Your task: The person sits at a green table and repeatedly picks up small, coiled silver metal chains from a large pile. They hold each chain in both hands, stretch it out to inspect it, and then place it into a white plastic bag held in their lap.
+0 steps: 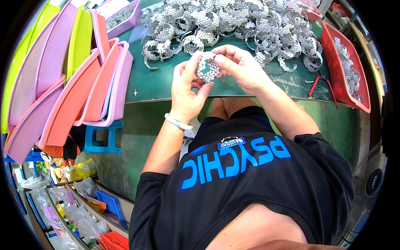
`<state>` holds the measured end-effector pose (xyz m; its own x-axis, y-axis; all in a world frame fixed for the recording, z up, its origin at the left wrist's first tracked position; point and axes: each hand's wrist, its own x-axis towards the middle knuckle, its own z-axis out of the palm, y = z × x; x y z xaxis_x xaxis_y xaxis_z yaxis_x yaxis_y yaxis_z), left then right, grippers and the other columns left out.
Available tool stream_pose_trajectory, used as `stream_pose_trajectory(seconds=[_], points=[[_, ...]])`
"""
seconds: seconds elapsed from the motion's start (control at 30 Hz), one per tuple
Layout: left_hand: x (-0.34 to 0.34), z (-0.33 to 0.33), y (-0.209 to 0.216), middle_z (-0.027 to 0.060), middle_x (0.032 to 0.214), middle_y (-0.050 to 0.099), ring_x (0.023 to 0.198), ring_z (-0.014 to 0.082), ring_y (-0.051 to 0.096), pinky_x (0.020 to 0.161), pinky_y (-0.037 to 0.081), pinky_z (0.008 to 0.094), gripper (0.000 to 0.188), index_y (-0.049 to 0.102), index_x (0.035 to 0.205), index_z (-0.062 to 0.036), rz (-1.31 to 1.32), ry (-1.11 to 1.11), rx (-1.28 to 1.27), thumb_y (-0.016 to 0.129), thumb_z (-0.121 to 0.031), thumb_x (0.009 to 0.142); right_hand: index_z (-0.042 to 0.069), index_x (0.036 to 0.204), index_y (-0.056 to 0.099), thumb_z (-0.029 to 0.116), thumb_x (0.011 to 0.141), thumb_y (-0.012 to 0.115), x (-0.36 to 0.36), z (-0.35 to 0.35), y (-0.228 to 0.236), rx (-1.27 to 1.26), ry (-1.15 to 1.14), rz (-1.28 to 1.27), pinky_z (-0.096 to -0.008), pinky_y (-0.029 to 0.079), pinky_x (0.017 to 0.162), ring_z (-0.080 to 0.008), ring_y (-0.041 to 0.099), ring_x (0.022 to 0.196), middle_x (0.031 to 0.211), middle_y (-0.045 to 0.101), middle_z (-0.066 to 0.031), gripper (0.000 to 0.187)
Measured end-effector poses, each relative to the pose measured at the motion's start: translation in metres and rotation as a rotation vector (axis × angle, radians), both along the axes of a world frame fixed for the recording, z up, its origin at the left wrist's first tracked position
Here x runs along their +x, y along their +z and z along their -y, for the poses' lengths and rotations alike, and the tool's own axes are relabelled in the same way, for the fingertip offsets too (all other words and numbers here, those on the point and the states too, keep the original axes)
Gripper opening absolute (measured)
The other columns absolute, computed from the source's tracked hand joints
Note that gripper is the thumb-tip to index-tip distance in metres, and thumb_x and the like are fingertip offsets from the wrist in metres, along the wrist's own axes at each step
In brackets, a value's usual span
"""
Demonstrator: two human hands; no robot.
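Observation:
Just above the near edge of the green table, both hands hold a silver band of small openwork metal pieces, curled into a ring. My left hand pinches its left side and bottom with thumb and fingers. On the other side, my right hand has the thumb pressed to the upper right rim, with fingers curled behind it. Parts of the fingers are hidden behind the band. Beyond my hands lies a large pile of similar curled silver bands.
At right, a red basket holds more silver pieces, with red-handled pliers beside it. Stacked coloured plastic baskets crowd the left edge, above a blue stool. A purple basket stands far left. A fan is at lower right.

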<state>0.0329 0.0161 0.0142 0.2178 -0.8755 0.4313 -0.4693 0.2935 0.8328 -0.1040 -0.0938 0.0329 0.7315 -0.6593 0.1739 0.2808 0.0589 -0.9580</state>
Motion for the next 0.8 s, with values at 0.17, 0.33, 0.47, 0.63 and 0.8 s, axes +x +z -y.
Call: stream_pose_trajectory(seconds=[0.17, 0.33, 0.47, 0.63, 0.8], points=[[0.000, -0.001, -0.004, 0.0097, 0.132, 0.033, 0.112, 0.0196, 0.048, 0.082, 0.048, 0.0313, 0.082, 0.024, 0.140, -0.0104, -0.123, -0.228, -0.100, 0.068, 0.001, 0.072, -0.001, 0.104, 0.055, 0.019, 0.082, 0.067, 0.000, -0.003, -0.002, -0.019, -0.036, 0.028, -0.0236, 0.047, 0.072, -0.0098, 0.056, 0.084, 0.092, 0.059, -0.0046, 0.032], [-0.011, -0.001, -0.006, 0.0143, 0.136, 0.024, 0.111, 0.0223, 0.047, 0.090, 0.044, 0.0338, 0.096, 0.004, 0.144, -0.0128, -0.484, -0.249, -0.251, 0.069, -0.002, 0.073, 0.000, 0.116, 0.048, 0.007, 0.080, 0.064, -0.005, -0.005, -0.002, -0.180, 0.018, 0.093, -0.0292, 0.041, 0.091, -0.0138, 0.051, 0.102, 0.111, 0.052, -0.0060, 0.040], [-0.011, 0.002, -0.001, 0.0144, 0.135, 0.025, 0.111, 0.0258, 0.047, 0.091, 0.043, 0.0354, 0.100, -0.001, 0.143, -0.0157, -0.605, -0.236, -0.196, 0.068, 0.001, 0.073, 0.001, 0.121, 0.043, 0.002, 0.074, 0.066, -0.003, -0.008, -0.007, -0.508, -0.048, 0.191, -0.0331, 0.034, 0.100, -0.0189, 0.043, 0.116, 0.125, 0.041, -0.0103, 0.053], [-0.004, 0.002, -0.004, 0.0136, 0.134, 0.027, 0.110, 0.0250, 0.047, 0.093, 0.041, 0.0356, 0.109, -0.001, 0.143, -0.0165, -0.639, -0.253, -0.201, 0.074, 0.002, 0.066, 0.001, 0.130, 0.034, -0.001, 0.071, 0.066, -0.004, -0.008, -0.007, -0.652, -0.034, 0.242, -0.0370, 0.028, 0.105, -0.0237, 0.037, 0.124, 0.133, 0.034, -0.0129, 0.067], [-0.001, 0.003, -0.006, 0.0133, 0.132, 0.030, 0.112, 0.0222, 0.044, 0.095, 0.037, 0.0350, 0.116, -0.003, 0.143, -0.0163, -0.525, -0.181, -0.287, 0.076, 0.003, 0.060, 0.001, 0.134, 0.027, -0.003, 0.070, 0.067, -0.005, -0.006, -0.010, -0.541, 0.047, 0.247, -0.0381, 0.024, 0.107, -0.0250, 0.036, 0.125, 0.136, 0.034, -0.0138, 0.076]])
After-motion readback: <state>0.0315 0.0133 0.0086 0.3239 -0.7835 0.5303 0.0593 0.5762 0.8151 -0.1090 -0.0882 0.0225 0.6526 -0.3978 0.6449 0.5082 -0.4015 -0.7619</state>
